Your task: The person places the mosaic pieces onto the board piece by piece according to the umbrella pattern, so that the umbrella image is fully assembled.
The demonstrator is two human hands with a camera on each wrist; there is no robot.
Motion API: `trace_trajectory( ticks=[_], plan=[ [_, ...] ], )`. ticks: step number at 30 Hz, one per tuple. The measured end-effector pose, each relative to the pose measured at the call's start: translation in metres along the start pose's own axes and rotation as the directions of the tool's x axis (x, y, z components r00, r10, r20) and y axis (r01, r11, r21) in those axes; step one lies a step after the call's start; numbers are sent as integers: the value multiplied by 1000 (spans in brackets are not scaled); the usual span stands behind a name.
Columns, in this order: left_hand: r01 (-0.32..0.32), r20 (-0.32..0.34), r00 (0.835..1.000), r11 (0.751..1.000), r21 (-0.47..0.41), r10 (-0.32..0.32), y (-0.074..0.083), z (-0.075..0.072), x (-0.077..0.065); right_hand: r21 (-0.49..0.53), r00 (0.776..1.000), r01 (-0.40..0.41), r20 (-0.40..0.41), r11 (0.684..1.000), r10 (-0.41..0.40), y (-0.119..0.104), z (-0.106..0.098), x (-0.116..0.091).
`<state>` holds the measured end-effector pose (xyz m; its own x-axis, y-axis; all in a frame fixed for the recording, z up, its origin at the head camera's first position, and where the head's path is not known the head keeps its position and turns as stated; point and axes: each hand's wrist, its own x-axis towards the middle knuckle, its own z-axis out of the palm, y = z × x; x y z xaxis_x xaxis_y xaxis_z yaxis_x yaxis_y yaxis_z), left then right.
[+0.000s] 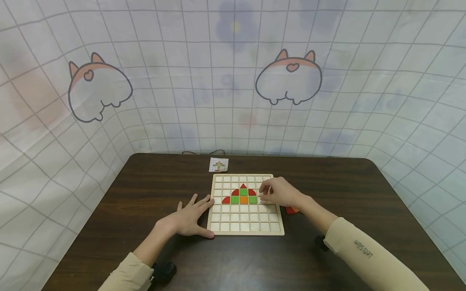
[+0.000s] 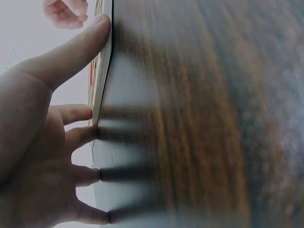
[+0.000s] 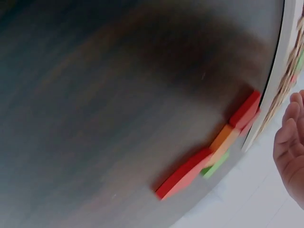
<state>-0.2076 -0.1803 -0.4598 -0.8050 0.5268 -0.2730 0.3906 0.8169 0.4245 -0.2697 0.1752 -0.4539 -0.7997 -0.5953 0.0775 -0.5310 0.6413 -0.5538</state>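
Note:
A square wooden grid board lies on the table with red, green and orange pieces set in its middle. They include a red triangle, an orange square and a green square. My left hand is spread along the board's left edge, thumb at the near corner and fingertips on the rim and table. Over the board's right side, my right hand has bent fingers and thumb close together beside the rightmost green square. I cannot tell whether a piece is between those fingertips.
Loose pieces lie beside the board's right edge, partly under my right forearm: a red piece, an orange one and a green one. Behind the board is a small pattern card. A grid-patterned cloth hangs behind the dark table.

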Motion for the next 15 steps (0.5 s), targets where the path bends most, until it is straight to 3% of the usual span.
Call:
trace_trajectory(
  ticks=[15],
  plan=[
    [5,2,1000,1000,1,-5,0,0,0,90,990,-139,-11,986,141,29,-28,-30]
  ],
)
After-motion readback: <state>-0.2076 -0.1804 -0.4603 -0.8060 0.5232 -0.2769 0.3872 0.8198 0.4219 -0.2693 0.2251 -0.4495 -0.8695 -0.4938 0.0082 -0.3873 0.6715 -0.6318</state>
